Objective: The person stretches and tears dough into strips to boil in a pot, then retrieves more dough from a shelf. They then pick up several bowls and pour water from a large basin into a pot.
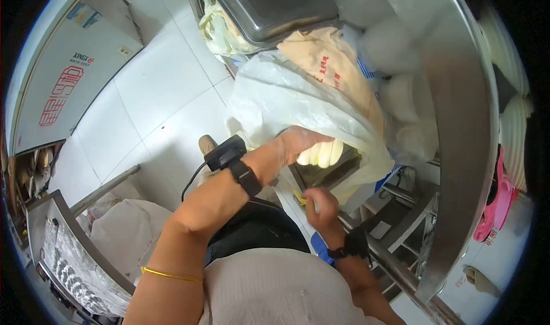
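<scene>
Head view: the translucent white plastic bag [275, 93] occupies the upper centre of the frame. The left hand [303, 142] is at its mouth, near centre; pale elongated forms [322, 154] adjoin this hand; its grip cannot be determined. The right hand [322, 207], below, is curled; whether it pinches anything cannot be determined.

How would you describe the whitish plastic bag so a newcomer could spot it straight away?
Find the dark metal pan at the top of the view. Below it lies a tan wrapping with red print; beside that, toward the tiled floor, spreads the plastic bag, the left hand at its opening. Unlike the tan wrapping, it is milky and shows no print.
</scene>
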Demonstrator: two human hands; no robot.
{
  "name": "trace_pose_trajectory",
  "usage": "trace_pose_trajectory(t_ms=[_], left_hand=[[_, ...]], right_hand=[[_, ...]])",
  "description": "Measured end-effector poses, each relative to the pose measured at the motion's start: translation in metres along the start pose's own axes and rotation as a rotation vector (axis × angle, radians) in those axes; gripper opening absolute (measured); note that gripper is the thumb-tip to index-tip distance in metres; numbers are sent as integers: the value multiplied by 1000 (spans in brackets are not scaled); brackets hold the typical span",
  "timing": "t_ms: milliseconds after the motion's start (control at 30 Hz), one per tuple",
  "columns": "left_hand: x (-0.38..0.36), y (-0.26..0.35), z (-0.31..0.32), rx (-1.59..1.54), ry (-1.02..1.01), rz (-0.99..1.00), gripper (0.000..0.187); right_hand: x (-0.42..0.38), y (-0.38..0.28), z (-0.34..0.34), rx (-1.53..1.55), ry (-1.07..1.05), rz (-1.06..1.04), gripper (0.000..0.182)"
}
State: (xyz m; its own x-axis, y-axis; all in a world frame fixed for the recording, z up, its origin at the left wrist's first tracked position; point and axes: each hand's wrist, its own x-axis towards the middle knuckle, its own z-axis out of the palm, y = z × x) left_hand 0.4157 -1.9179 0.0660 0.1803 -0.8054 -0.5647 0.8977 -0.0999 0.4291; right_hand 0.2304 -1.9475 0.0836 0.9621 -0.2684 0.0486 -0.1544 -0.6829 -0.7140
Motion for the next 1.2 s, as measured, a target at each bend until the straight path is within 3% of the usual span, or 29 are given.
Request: trace_pose_trajectory(t_ms=[33,67,100,133,200,267,300,567,700,733,833,933,1033,1100,1167,1200], left_hand=[[-4,6,-3,91,10,-89,27],[-8,13,-7,184,23,-179,31],[-17,20,-13,310,-25,-70,31],[-23,28,-17,317,-15,-58,31],[-34,39,-23,472,-127,75,29],[-40,51,-24,525,-168,96,26],[-43,55,-24,652,-176,46,26],[-83,50,-41,1002,-219,58,27],[-102,25,-59,1255,-273,2,28],[-107,14,-65,1314,-282,65,28],[-130,0,-74,1177,-281,-65,29],[-168,3,-70,1241,-205,96,29],[-214,14,-60,1328,-112,144,30],[-233,11,-63,1254,-120,172,30],[-273,5,-68,1159,-80,167,28],[-280,0,-75,1124,-27,148,27]], right_hand=[[12,8,16,329,33,480,7],[17,51,35,927,61,894,16],[48,37,35,1316,386,1026,32],[69,56,42,1600,208,663,42],[101,63,47,1761,257,621,44],[112,93,62,2044,32,393,46],[119,74,55,1651,30,562,51],[120,86,8,1636,488,482,51],[84,62,27,1755,422,489,52],[82,63,40,1799,373,475,52],[88,78,75,1921,272,361,52],[83,77,74,1989,219,272,52],[72,30,48,1932,215,438,50],[60,21,52,1929,447,584,45],[38,27,59,2173,-201,370,43],[37,0,63,2087,-126,498,39]])
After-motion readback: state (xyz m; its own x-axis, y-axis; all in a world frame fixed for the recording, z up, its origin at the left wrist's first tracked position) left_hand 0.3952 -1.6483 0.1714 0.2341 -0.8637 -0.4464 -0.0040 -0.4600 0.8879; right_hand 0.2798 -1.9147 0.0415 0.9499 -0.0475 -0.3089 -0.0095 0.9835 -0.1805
